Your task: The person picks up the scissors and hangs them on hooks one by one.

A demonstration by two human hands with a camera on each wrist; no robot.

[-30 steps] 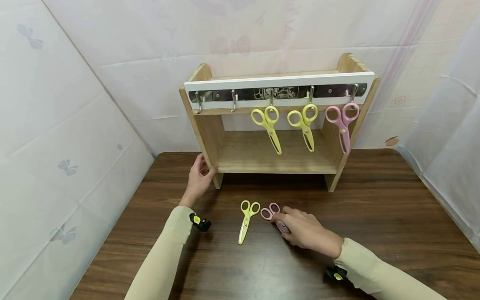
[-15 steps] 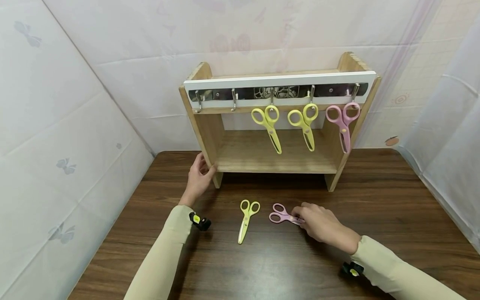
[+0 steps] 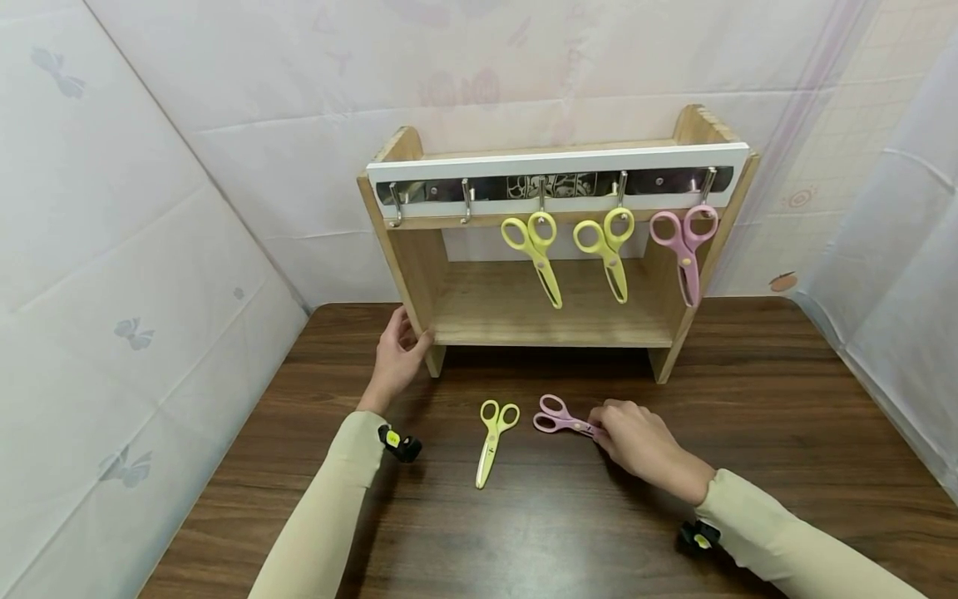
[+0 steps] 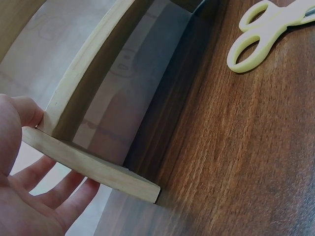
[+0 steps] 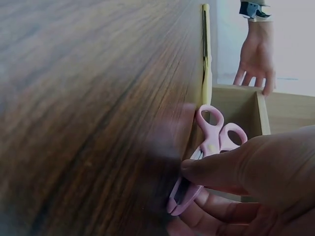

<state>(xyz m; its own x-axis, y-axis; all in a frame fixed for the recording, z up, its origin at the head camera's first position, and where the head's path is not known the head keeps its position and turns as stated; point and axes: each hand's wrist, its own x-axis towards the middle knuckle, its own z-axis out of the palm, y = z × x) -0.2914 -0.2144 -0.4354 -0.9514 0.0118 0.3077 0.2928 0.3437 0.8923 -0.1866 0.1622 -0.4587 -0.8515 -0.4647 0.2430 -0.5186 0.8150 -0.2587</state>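
Note:
My right hand [image 3: 645, 441] pinches pink scissors [image 3: 566, 422] by the blades, handles pointing left. In the right wrist view the thumb lies across the pink scissors [image 5: 212, 142], fingers beneath. With thumb and fingers, my left hand [image 3: 397, 358] grips the lower left side panel of the wooden shelf [image 3: 554, 309]; the left wrist view shows this hand [image 4: 29, 196] around the panel edge [image 4: 98, 167]. Yellow scissors [image 3: 490, 441] lie on the table between the hands. Two yellow scissors [image 3: 542, 258] [image 3: 609, 254] and one pink pair [image 3: 686, 249] hang from hooks on the shelf.
A white board [image 3: 557, 158] with a row of metal hooks [image 3: 467, 200] spans the shelf's top front; the two leftmost hooks hold nothing. The shelf stands at the back of the dark wooden table [image 3: 786, 433]. Pale patterned cloth [image 3: 224, 100] surrounds the table.
My right hand has moved right since a second ago, and the pink scissors have turned so their handles point left. My left hand has kept its hold on the shelf.

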